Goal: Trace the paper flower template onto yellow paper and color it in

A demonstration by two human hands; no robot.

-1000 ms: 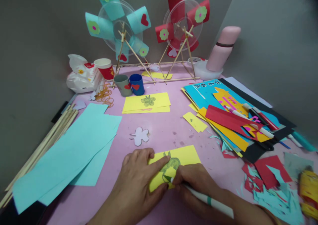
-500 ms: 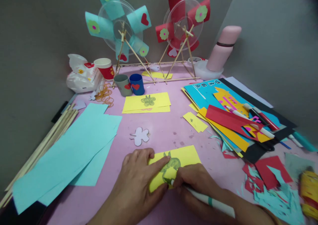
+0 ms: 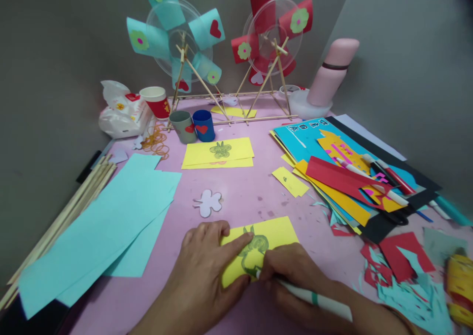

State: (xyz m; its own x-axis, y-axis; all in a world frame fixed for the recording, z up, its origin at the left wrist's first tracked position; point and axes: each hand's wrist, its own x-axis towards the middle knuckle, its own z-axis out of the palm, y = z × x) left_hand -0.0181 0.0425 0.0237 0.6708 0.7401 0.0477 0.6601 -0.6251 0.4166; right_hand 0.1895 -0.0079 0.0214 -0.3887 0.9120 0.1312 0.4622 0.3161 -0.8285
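My right hand (image 3: 291, 271) is closed round a white marker pen (image 3: 316, 298) with a green band. Its tip touches a yellow paper (image 3: 283, 230) near the lower edge of a green butterfly drawing (image 3: 259, 245). The upper wing is shaded with green strokes; part of the lower wing is plain yellow inside a green outline. Flat on the paper's left side lies my left hand (image 3: 207, 261), its index finger and thumb spread apart around the drawing. Just beyond it is a white butterfly cutout (image 3: 209, 203) with a dark edge.
Yellow cards (image 3: 236, 150), one with a green butterfly, lie farther back. Teal sheets (image 3: 107, 217) and sticks (image 3: 74, 202) are on the left. Coloured papers and pens (image 3: 347, 177) and scraps (image 3: 414, 295) lie right. Two paper-bladed wheels (image 3: 181, 39) stand behind a grey and a blue cup (image 3: 204, 126).
The marker's tip has shifted slightly right and down along the lower wing's edge, with the right hand. The left hand and paper stay in place.
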